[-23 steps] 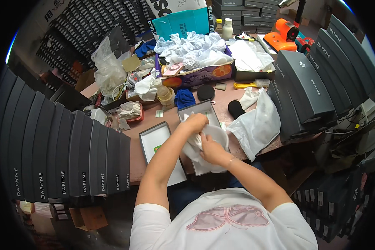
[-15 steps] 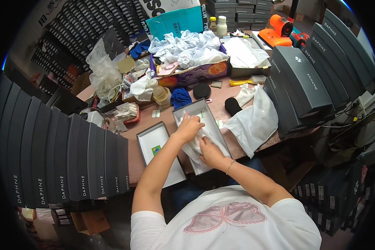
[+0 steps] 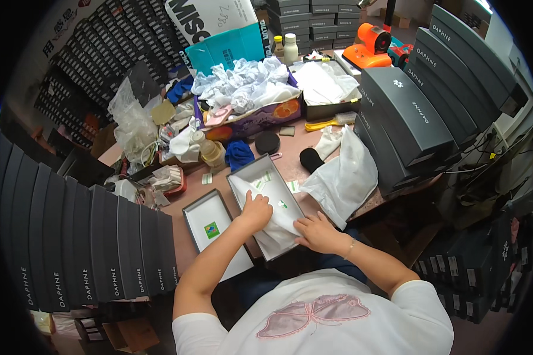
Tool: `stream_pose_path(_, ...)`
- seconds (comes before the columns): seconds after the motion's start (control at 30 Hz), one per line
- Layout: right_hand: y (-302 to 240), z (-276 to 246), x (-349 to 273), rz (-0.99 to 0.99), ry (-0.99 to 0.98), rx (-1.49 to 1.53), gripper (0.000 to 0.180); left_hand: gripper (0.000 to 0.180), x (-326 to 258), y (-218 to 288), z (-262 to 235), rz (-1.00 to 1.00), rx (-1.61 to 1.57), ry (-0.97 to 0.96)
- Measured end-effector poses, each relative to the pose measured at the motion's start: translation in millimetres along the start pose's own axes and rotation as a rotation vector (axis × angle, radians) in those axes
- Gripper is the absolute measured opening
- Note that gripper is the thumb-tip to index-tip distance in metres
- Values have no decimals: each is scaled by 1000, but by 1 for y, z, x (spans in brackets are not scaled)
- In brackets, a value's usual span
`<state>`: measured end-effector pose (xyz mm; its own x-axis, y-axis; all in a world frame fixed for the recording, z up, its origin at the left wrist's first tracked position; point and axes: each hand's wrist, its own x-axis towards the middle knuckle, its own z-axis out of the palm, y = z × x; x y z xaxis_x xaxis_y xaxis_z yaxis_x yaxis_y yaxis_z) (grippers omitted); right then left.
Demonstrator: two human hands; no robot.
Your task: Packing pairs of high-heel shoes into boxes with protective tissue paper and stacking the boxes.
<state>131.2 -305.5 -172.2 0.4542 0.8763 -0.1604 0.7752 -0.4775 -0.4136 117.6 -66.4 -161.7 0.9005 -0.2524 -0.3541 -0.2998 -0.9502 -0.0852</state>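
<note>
An open grey shoe box (image 3: 298, 208) with a white inside stands in front of me, tilted on the table. White wrapping sheet (image 3: 276, 235) lies in its near half, covering whatever may be beneath. My left hand (image 3: 257, 213) is closed on the wrapping at the box's left side, fingers bent. At the right wall, my right hand (image 3: 322, 233) pinches the wrapping's edge. Small green-and-white packets (image 3: 262, 181) lie in the far end. Left of the box rests its lid (image 3: 224, 220), white inside up, with a green square sticker (image 3: 211, 230).
Stacked dark shoe boxes stand left (image 3: 103, 236) and right (image 3: 405, 118). A white bag (image 3: 352, 177) and black round-ended item (image 3: 311, 160) lie right of the open box. Behind are a blue cloth (image 3: 239, 155), bottle (image 3: 212, 152), crumpled paper (image 3: 243, 86) and orange device (image 3: 368, 48).
My left hand has moved down along the box, and my right hand has shifted to its right wall. The white wrapping is now spread flatter across the near half. The view has shifted too.
</note>
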Motion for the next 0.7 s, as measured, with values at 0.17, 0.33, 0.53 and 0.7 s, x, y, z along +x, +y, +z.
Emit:
stream_pose_path(0.17, 37, -59, 34, 132, 508, -29, 52, 27, -6, -11, -35, -8, -558, 321)
stream_pose_path(0.33, 107, -28, 61, 80, 453, -383, 22, 30, 11, 15, -37, -102, -286, 23)
stream_pose_path(0.53, 158, -121, 10, 258, 1100, 397, 14, 42, 19, 39, -37, -132, -1393, 383)
stream_pose_path(0.7, 138, -192, -14, -3, 997, 1048, 15, 64, 81, 88, -29, -299, -2504, -103)
